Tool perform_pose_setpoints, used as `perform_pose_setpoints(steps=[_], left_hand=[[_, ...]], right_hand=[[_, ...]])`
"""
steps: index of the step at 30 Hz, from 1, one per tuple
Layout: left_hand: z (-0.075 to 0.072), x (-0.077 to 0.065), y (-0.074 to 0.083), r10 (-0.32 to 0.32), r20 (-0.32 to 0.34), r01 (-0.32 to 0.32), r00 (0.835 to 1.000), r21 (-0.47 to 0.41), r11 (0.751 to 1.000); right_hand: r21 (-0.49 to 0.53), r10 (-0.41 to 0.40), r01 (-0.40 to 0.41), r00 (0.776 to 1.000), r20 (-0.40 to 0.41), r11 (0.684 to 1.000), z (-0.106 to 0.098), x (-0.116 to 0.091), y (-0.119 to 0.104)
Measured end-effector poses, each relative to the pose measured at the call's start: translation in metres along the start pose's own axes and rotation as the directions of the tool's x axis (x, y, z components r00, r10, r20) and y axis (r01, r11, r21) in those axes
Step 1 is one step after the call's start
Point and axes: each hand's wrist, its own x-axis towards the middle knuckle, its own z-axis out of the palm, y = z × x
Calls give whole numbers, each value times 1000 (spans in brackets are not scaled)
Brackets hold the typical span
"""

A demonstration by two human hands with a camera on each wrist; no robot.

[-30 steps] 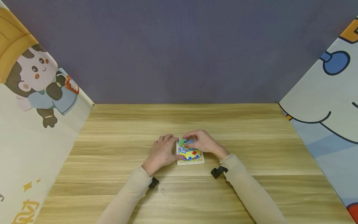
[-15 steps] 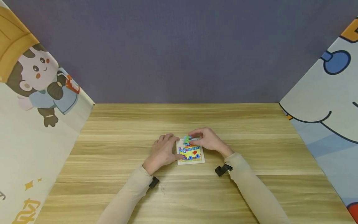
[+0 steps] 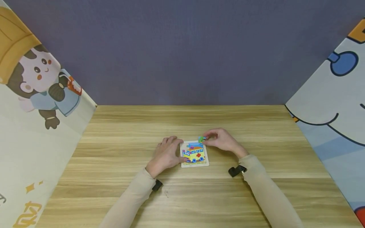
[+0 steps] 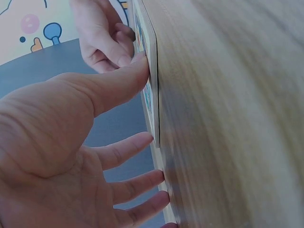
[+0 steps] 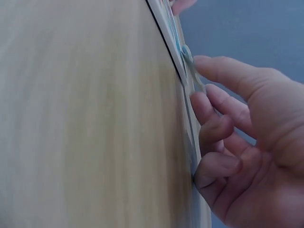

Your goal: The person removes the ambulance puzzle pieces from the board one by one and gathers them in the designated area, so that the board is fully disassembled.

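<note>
A small square jigsaw board with a pale frame and a yellow ambulance picture lies on the table. My left hand is at its left side; the thumb presses on the board's face while the other fingers spread straight along its edge and the tabletop. Between thumb and fingertips, my right hand pinches a green and blue puzzle piece at the board's upper right corner. In the right wrist view the piece is seen edge-on, tilted. A pale bare area shows at the picture's upper left.
The wood-grain table stretches around the board on all sides. A dark panel stands behind it. Walls with cartoon prints rise at left and right. A black strap device sits on each wrist.
My right hand has moved right with the puzzle piece, from the board's upper left to its upper right corner. More of the picture's top shows. The left hand has stayed put.
</note>
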Motion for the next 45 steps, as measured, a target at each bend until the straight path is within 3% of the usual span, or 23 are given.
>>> perform_pose_setpoints(steps=[9, 16, 20, 30, 45], left_hand=[[-1, -1, 1, 5, 8, -5, 1000, -3, 1000], [1, 0, 1, 143, 32, -142, 989, -35, 989], [1, 0, -1, 185, 51, -182, 981, -57, 982], [-2, -1, -2, 187, 88, -185, 979, -25, 982], [-4, 4, -9, 163, 101, -159, 981, -49, 986]], right_hand=[[-7, 40, -40, 999, -12, 999, -19, -7, 18], [-37, 70, -71, 997, -22, 997, -38, -15, 35], [-44, 91, -92, 996, -26, 995, -50, -20, 44], [-91, 100, -103, 994, -34, 991, -78, -34, 59], [-88, 116, -116, 993, -6, 989, -95, -40, 73]])
